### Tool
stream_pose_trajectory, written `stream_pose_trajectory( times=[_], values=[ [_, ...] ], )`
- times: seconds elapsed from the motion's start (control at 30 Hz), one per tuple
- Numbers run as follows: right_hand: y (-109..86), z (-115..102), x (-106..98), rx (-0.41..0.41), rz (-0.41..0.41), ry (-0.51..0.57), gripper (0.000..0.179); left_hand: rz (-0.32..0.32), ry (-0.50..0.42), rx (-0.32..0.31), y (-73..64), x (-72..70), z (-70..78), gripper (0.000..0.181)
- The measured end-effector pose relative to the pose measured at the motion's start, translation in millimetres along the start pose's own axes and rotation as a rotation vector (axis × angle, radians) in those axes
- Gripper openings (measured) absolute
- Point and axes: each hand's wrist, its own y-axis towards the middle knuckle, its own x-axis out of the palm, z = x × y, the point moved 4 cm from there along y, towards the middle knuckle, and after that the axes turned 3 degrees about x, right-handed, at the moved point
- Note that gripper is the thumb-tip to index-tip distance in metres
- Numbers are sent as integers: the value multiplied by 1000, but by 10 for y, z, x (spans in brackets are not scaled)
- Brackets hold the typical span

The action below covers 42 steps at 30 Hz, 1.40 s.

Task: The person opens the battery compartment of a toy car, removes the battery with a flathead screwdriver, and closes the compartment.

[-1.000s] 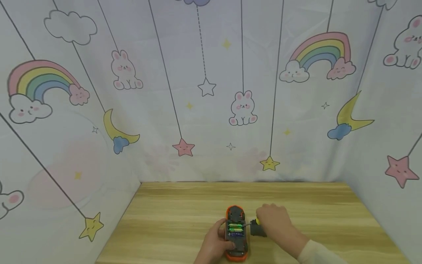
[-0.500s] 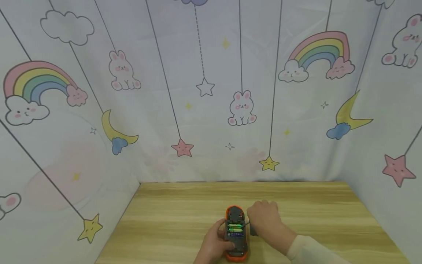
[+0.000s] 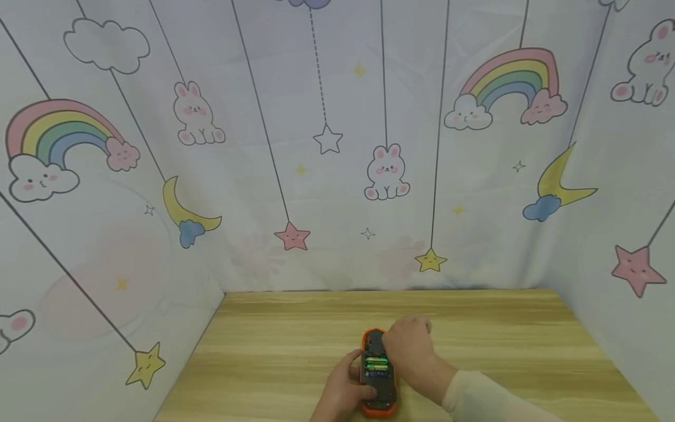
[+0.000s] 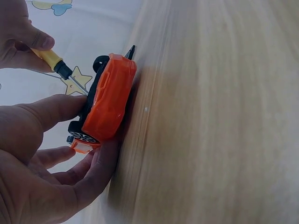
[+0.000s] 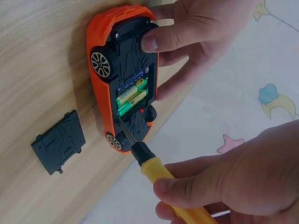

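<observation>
An orange toy car [image 4: 111, 95] lies wheels-up on the table, its black underside showing. In its uncovered battery compartment sit green batteries [image 5: 132, 97] and a dark blue one [image 5: 133, 79]. My left hand [image 3: 344, 388] holds the car, thumb on the underside and fingers round the side. A screwdriver [image 5: 156, 170] with a yellow handle and black collar is gripped by my right hand [image 3: 413, 354]. Its metal tip reaches the compartment's edge beside the end of a green battery; whether it touches the battery I cannot tell. In the head view the right hand hides the screwdriver.
The black battery cover [image 5: 59, 141] lies on the wooden table [image 3: 274, 351] beside the car, hidden behind the right hand in the head view. A patterned cloth curtain [image 3: 337, 176] with stars, rabbits and rainbows encloses the table's back and sides.
My right hand has moved left with the screwdriver, from beside the car to over its right edge. The left hand and the car have stayed in place.
</observation>
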Motion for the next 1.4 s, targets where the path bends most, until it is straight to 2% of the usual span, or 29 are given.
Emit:
stream_pose_trajectory(
  times=[0.3,0.47,0.6,0.7,0.8,1.03,1.13,1.4],
  values=[
    [6,-41,-10,-25,52,-36,22,-10,16,2,11,2,3,88],
    [25,69,69,-11,72,89,27,-6,29,11,-1,6,9,88],
    [1,165,118,-24,168,187,25,3,45,-5,-6,17,27,88],
    [-38,231,150,-30,254,218,33,5,47,-2,-4,23,34,87],
    [-72,303,211,-29,285,270,35,1,43,1,-5,24,25,86],
    [-113,462,452,-25,166,464,16,-11,30,-39,-3,12,-5,88],
    [-128,511,544,-24,133,513,21,-11,18,-32,2,6,1,88],
    [-161,605,758,24,50,761,24,-24,-3,-54,11,-3,20,87]
  ],
)
